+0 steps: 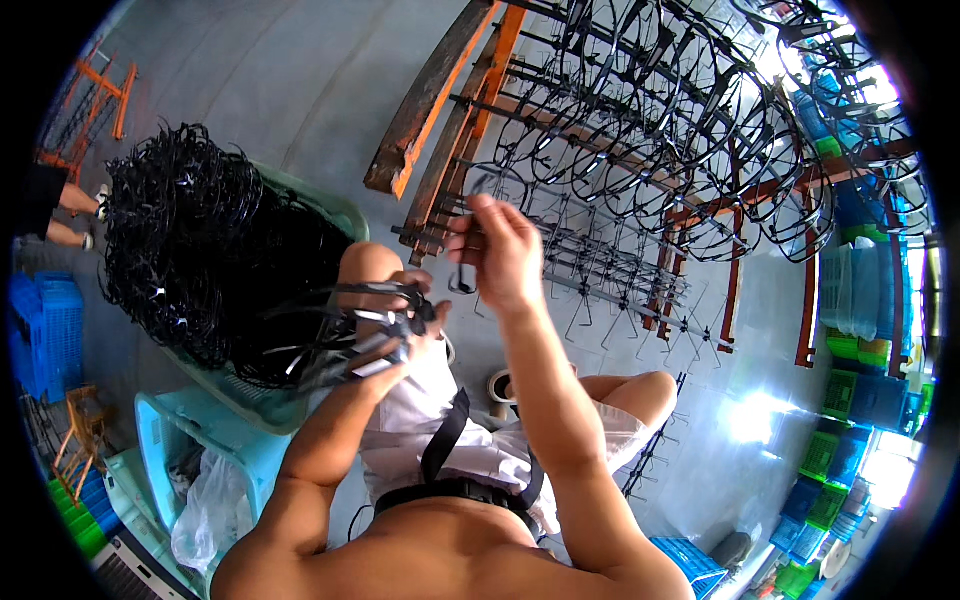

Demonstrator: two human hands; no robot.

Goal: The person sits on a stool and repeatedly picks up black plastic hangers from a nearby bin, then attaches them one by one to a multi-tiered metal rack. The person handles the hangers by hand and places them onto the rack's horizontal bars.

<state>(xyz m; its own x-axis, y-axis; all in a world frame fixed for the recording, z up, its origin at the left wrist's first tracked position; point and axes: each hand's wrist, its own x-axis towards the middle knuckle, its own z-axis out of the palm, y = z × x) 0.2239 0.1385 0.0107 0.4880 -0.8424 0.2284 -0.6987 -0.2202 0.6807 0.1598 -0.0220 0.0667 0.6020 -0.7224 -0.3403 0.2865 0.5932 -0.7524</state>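
My left hand (398, 335) is closed around a bunch of thin, glossy black curved strips (345, 330), which fan out to the left and are partly smeared by motion. Up and to the right of it, my right hand (503, 250) is raised with its fingers bent in a pinch. A thin black curved strip (462, 282) shows at its fingers, mostly hidden by them. Beyond my right hand stands a rack with dark bars and wire hooks (600, 275). Many similar black hoops (650, 110) hang on its upper bars. To my left, a large heap of black strips (185, 230) overflows a green basket (350, 215).
Orange-brown posts (440, 100) frame the rack's left side. A light-blue crate (160, 430) holding a clear plastic bag (212, 510) sits at lower left, near blue crates (55, 330). Another person's legs (75, 205) show at far left. Green and blue crates (825, 460) line the right.
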